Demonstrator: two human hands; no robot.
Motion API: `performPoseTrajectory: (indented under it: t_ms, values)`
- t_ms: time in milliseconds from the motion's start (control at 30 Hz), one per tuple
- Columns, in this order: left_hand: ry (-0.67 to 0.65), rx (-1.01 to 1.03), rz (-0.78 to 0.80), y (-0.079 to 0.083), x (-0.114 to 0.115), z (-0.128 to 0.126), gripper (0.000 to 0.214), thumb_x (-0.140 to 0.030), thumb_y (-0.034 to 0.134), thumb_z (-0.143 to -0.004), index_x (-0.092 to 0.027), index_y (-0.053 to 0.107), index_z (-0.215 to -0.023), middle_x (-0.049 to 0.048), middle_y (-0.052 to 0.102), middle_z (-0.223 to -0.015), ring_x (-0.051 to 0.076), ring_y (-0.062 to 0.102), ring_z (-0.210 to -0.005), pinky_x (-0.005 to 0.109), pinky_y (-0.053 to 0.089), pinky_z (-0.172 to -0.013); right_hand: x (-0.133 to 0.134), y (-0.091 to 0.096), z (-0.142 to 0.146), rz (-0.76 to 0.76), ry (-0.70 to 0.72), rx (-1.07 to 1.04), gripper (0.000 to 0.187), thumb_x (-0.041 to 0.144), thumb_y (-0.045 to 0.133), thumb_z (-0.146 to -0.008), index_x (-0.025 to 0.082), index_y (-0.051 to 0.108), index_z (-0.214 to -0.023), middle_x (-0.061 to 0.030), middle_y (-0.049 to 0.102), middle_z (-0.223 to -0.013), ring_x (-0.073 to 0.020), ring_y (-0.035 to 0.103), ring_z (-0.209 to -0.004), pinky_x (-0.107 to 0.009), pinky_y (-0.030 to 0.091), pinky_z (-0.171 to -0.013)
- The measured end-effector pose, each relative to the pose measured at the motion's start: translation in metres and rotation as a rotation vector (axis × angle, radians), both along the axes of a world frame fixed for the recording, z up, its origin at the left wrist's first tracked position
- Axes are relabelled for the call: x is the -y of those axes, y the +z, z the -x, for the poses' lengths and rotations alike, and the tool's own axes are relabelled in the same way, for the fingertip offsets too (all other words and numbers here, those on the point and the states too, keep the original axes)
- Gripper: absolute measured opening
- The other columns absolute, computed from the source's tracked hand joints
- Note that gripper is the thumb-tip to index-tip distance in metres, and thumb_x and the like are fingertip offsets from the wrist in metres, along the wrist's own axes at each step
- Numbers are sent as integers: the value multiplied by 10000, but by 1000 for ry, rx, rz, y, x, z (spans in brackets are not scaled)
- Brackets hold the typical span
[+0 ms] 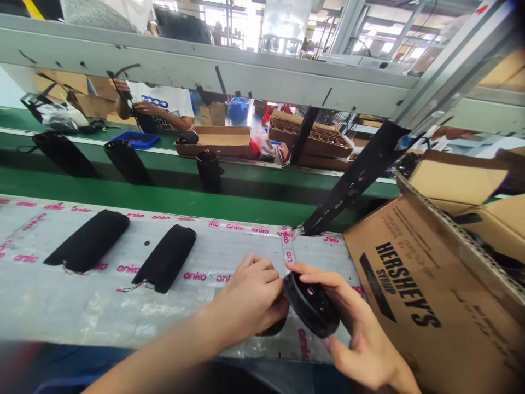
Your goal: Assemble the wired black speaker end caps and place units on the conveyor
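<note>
At lower centre of the frame, a black oval casing (311,305) is cradled in the curled right hand (363,334), its long axis slanting down rightward, while the left hand (246,298) is pinched closed against its left rim.

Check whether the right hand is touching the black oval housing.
Touching: the head view shows the right hand holding the black oval housing from below, with its fingers lying along the upper edge.
</note>
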State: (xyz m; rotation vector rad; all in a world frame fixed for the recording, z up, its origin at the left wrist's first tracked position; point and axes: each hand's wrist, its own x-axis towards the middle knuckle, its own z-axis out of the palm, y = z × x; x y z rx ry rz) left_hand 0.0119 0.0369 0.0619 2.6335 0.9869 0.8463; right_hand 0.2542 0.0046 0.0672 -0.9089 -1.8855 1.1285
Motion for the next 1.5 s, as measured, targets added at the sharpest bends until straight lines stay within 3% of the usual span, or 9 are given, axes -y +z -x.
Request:
performPoseTrajectory:
  t_ms: [167,567,700,800,933,1100,1500]
  values:
    - [53,119,19,-9,5,0,223,-142,722,-932,-203,607,-750,-11,689,-708,189,626,-764,361,383,-757,9,3,1,-108,-24,52,886,-7,612,-668,332,553,-1484,-93,577,-1630,-374,522,-1542,-606,398,-1300]
    - [34,255,159,-19,11,6,130,-134,701,-975,-200,653,-873,1,714,-808,195,647,-813,351,393,-801,16,10,11,-228,-16,116,1020,-43,599,-593,353,509,-1528,-52,578,-1639,-371,518,-1548,-588,451,-1281]
    - [30,294,187,-18,12,8,142,-97,708,-963,-204,649,-891,-12,727,-817,187,657,-820,343,401,-813,17,4,8,-192,-23,117,1031,-42,614,-599,376,493,-1534,-51,559,-1654,-352,521,-1547,-567,431,-1291]
    - [38,345,201,-15,13,7,167,-56,693,-959,-216,662,-920,-29,744,-826,172,677,-833,330,416,-819,16,-8,7,-63,-70,13,933,-11,668,-665,381,530,-1500,-72,559,-1649,-349,548,-1523,-560,447,-1268]
    - [65,389,221,-14,17,4,154,-74,699,-967,-227,701,-953,-18,776,-868,176,701,-845,343,438,-824,13,-29,10,125,-115,-230,620,263,757,-888,349,565,-1471,-113,586,-1610,-339,601,-1468,-493,532,-1187]
    - [83,408,257,-14,21,2,162,-74,691,-967,-233,709,-948,-14,774,-863,194,701,-863,362,452,-834,9,-38,13,238,-113,-371,592,574,741,-938,351,585,-1463,-101,654,-1531,-330,690,-1339,-435,569,-1128]
    - [84,498,236,-20,25,2,160,-66,706,-960,-226,706,-953,-15,787,-906,183,714,-894,369,450,-869,15,-33,12,126,-75,-279,564,498,708,-979,372,542,-1503,-108,597,-1578,-326,578,-1488,-462,498,-1227]
